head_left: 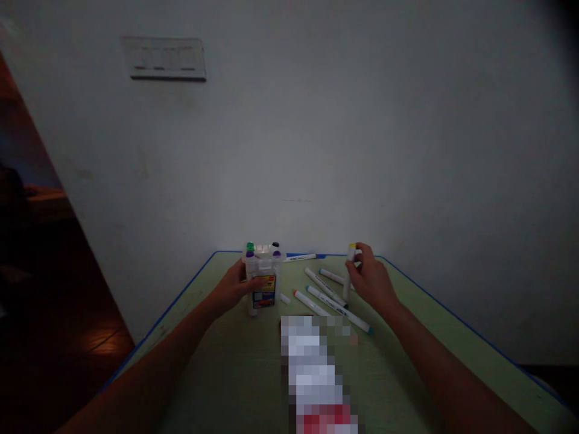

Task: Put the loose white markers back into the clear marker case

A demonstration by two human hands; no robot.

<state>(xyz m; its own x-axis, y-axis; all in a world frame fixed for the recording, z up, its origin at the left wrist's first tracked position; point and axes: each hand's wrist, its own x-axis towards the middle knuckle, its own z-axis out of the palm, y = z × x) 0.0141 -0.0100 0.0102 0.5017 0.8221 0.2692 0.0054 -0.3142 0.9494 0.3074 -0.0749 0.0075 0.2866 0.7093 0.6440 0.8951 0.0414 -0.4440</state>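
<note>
My left hand (236, 284) is wrapped round a clear plastic marker case (265, 265) with a colourful label on its front. Several markers with green, purple and black ends stand in the corners of the case. In my right hand (367, 272) is a white marker (347, 283) with a yellow end, held upright by the fingertips. Between the two hands, several white markers lie loose on the table, among them a blue-ended marker (339, 310) and an orange-ended marker (311, 302).
The light green table (217, 361) has a blue edge and stands against a white wall (316, 120). A blurred-out item (312, 367) lies at the table's near middle. Another white marker (300, 258) rests by the back edge. A switch plate (165, 58) is on the wall.
</note>
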